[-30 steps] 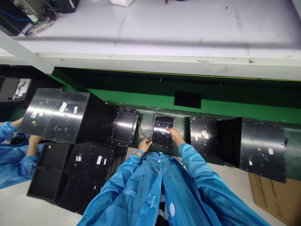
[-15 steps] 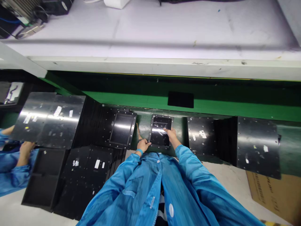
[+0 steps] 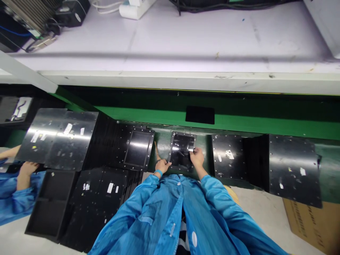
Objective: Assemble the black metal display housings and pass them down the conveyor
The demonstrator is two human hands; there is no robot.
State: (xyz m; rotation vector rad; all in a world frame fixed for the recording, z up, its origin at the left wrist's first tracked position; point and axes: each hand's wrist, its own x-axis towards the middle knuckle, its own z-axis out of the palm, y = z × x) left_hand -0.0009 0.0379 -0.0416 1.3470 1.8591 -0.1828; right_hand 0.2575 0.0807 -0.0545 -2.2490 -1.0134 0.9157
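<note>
In the head view, a black framed panel (image 3: 181, 152) with a glossy middle and screws round its border lies flat on the green bench. My left hand (image 3: 162, 165) grips its lower left edge, thumb on the frame and fingers curled. At the right side of the panel, my right hand (image 3: 197, 157) is closed in a pinch on a shiny clear film (image 3: 190, 145), whose edge seems lifted there. A thin brownish tool (image 3: 156, 150) lies just beyond my left hand; its kind is unclear. Another framed panel (image 3: 138, 147) lies to the left.
Stacks of black panels stand left (image 3: 61, 138) and right (image 3: 293, 166), with a lower stack (image 3: 228, 156) nearer. Black trays (image 3: 50, 203) sit lower left, beside a co-worker's hand (image 3: 28, 170). A white shelf (image 3: 186, 46) overhangs the bench; a cardboard box (image 3: 308, 221) stands lower right.
My right hand has shifted from the panel's middle to its right edge, and its extended finger has folded into a pinch. The film's glint has moved there too. My left hand stays put.
</note>
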